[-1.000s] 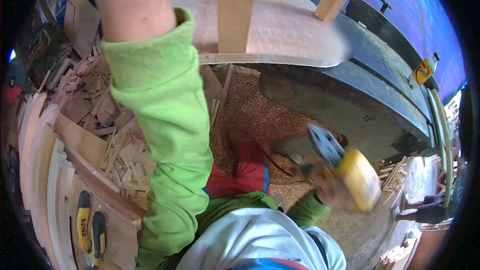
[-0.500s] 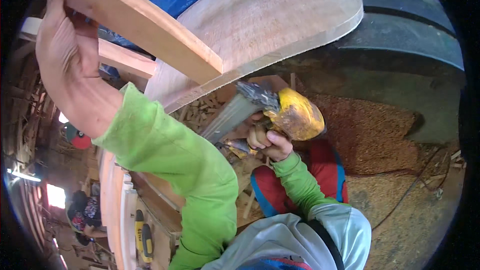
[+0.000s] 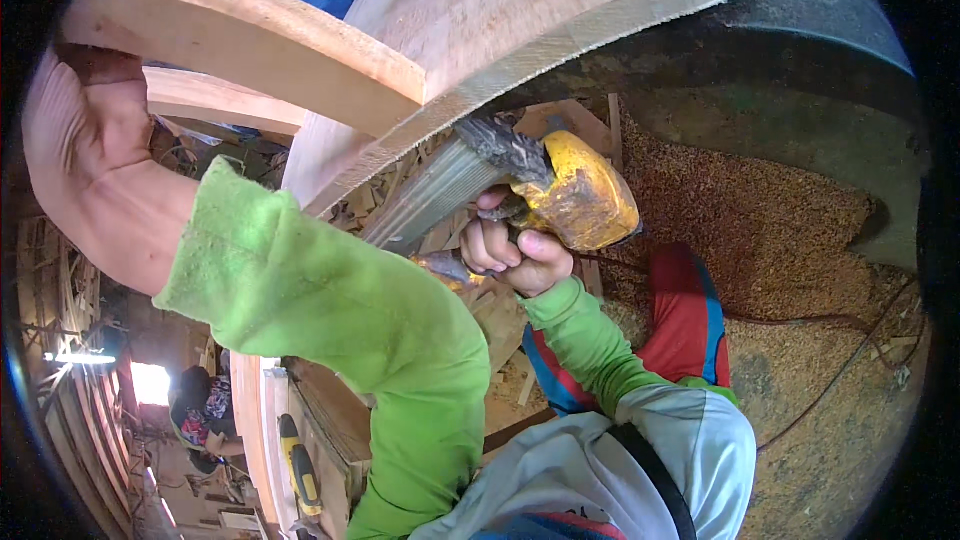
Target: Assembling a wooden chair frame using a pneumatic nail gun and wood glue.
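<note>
While our left hand (image 3: 100, 155) is raised against the thick, pale, gently curved wooden beam (image 3: 250, 35) in the head view, its fingertips are hidden by the timber, and we cannot tell whether they close around it. That beam's near end meets the broad, pale wooden board (image 3: 500, 15) with a rounded end, close to its rough-cut edge. Well apart from the left, our right hand (image 3: 515, 255) is wrapped around the handle of the scuffed yellow-and-black nail gun (image 3: 580, 195), its nose just below the board near the beam's end; whether they touch, we cannot tell. Reddish-brown sawdust (image 3: 750, 210) spreads below us; another person (image 3: 205, 410) appears in the background, lower left.
</note>
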Available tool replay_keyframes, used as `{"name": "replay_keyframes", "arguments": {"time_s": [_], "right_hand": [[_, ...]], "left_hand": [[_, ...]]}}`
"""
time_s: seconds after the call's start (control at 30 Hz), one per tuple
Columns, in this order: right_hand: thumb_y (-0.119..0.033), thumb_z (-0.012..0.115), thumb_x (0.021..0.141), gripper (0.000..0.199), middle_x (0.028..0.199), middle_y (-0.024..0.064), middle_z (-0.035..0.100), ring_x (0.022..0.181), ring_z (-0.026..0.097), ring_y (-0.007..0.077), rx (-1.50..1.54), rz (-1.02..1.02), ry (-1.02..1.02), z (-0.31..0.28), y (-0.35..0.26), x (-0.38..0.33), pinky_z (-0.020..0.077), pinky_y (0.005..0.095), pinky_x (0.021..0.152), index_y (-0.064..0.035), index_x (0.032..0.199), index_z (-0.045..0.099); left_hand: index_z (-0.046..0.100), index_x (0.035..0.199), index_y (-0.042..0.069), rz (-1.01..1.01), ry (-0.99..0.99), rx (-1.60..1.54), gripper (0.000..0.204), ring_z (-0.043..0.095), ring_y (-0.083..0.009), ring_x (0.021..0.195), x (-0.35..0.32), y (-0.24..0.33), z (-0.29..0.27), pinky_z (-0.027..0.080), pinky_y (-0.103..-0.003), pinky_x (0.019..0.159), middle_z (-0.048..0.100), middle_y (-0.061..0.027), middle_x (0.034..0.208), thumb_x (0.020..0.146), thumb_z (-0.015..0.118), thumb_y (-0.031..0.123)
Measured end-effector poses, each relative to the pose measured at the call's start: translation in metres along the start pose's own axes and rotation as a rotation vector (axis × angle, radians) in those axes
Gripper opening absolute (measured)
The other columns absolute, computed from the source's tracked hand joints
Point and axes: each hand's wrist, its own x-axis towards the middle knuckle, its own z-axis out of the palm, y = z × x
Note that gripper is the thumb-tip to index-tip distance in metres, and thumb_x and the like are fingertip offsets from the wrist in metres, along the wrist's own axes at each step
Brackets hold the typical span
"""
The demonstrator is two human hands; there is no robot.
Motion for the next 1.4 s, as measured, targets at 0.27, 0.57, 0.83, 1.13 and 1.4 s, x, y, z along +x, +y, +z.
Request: {"name": "replay_keyframes", "arguments": {"time_s": [0.27,0.57,0.83,1.13,1.4], "right_hand": [[-0.033,0.055,0.089,0.059,0.06,-0.0029,0.035,0.057,0.037,0.0133,0.126,-0.025,-0.088,-0.002,0.008,-0.002,0.0335,0.0305,0.061,0.0024,0.135,0.042],[-0.035,0.056,0.085,0.06,0.056,-0.0053,0.034,0.05,0.038,0.0119,0.083,-0.009,-0.006,-0.001,0.012,-0.004,0.034,0.0306,0.055,-0.0052,0.136,0.045],[-0.037,0.056,0.085,0.057,0.056,-0.006,0.034,0.051,0.038,0.0117,0.09,0.015,0.028,-0.002,0.01,-0.006,0.0334,0.03,0.056,-0.0042,0.131,0.049],[-0.04,0.056,0.087,0.049,0.055,-0.0066,0.033,0.05,0.037,0.0113,0.043,-0.027,-0.028,0.0,0.009,-0.007,0.0318,0.0291,0.054,-0.0055,0.123,0.054],[-0.036,0.053,0.092,0.059,0.061,-0.0049,0.033,0.056,0.036,0.0116,0.127,-0.011,-0.121,-0.001,0.016,-0.007,0.0321,0.0292,0.06,0.0011,0.136,0.041]], "left_hand": [[0.033,0.143,-0.007,0.284,-0.237,0.063,0.055,0.05,-0.0217,0.122,-0.001,-0.006,-0.019,0.036,-0.035,0.11,0.047,-0.0157,0.138,0.094,0.039,0.017],[0.04,0.141,0.001,-0.028,0.188,-0.254,0.045,0.052,-0.0202,0.119,-0.026,0.024,0.035,0.039,-0.034,0.107,0.052,-0.0125,0.131,0.102,0.039,0.022],[0.048,0.135,0.002,-0.135,0.266,-0.223,0.039,0.056,-0.0205,0.114,-0.027,0.032,0.048,0.043,-0.034,0.104,0.058,-0.0119,0.123,0.103,0.039,0.022],[0.048,0.136,0.002,-0.138,0.265,-0.253,0.04,0.055,-0.0211,0.116,-0.035,0.036,0.051,0.041,-0.034,0.106,0.057,-0.0144,0.124,0.102,0.04,0.023],[0.048,0.135,0.001,-0.131,0.265,-0.248,0.04,0.056,-0.0215,0.115,-0.031,0.038,0.041,0.042,-0.034,0.105,0.058,-0.0148,0.123,0.102,0.041,0.024]]}}
